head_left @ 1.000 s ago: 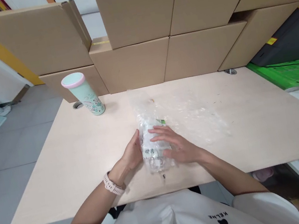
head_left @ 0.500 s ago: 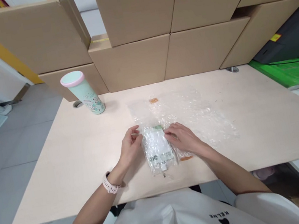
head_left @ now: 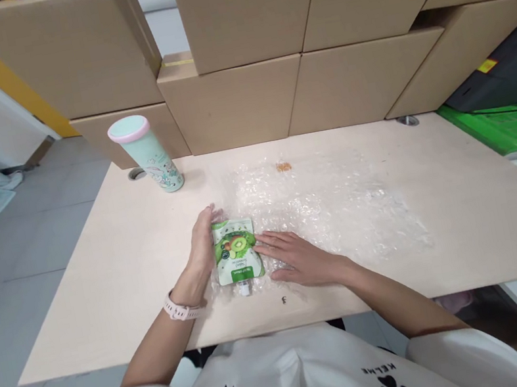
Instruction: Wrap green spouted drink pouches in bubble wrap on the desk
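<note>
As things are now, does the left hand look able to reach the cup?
Probably yes: the cup stands on the table ahead of the left hand and slightly leftward, with only bare table visible between them. The hand would just need to leave the side of the pouch.

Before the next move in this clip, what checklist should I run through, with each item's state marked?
1. Pouch printed face in view: ok, the fruit picture faces up.
2. Left hand at the pouch: ok, alongside its left edge.
3. Right hand clear of the wrap: not ok, it lies over it.
4. Wrap smooth: not ok, it is crinkled.
5. Cap sealed: cannot tell, too small.
6. Cup apart from the wrap: ok, off to the left.
</note>
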